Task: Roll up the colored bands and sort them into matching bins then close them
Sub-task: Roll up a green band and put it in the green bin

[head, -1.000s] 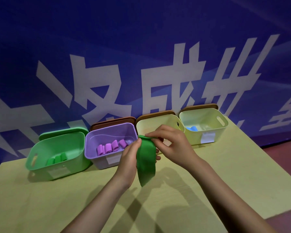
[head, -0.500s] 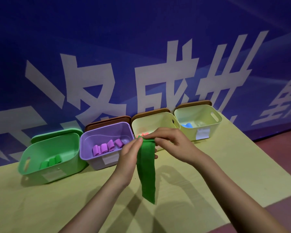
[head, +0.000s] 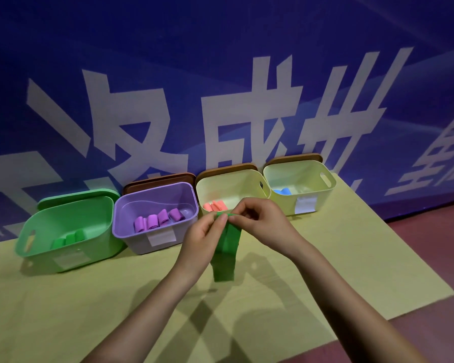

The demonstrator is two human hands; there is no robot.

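Your left hand (head: 203, 238) and right hand (head: 260, 224) meet above the middle of the table (head: 351, 258). Both pinch the top end of the green band (head: 226, 247) between thumb and fingertips, with the remaining fingers curled. The band hangs straight down from the pinch, and its free lower end sits just above the table surface; whether it touches the surface cannot be determined.

Four open bins stand in a row along the far edge of the table, against the blue wall banner (head: 220, 74):

- The green bin (head: 68, 231) stands nearest the far-left corner and holds green rolls (head: 67, 239). The green lid (head: 76, 197) leans behind it.
- The purple bin (head: 155, 213) stands just beside it and holds purple rolls (head: 157, 218). A brown lid (head: 157, 180) stands behind it.
- The first pale yellow bin (head: 231, 189) comes next and holds orange rolls (head: 215, 206). Your hands partly cover its front wall.
- The second pale yellow bin (head: 299, 184) stands nearest the far-right corner and holds a blue roll (head: 282, 191).

Each pale yellow bin has a brown lid behind it. White labels show on the front walls of the green bin, the purple bin and the second pale yellow bin.
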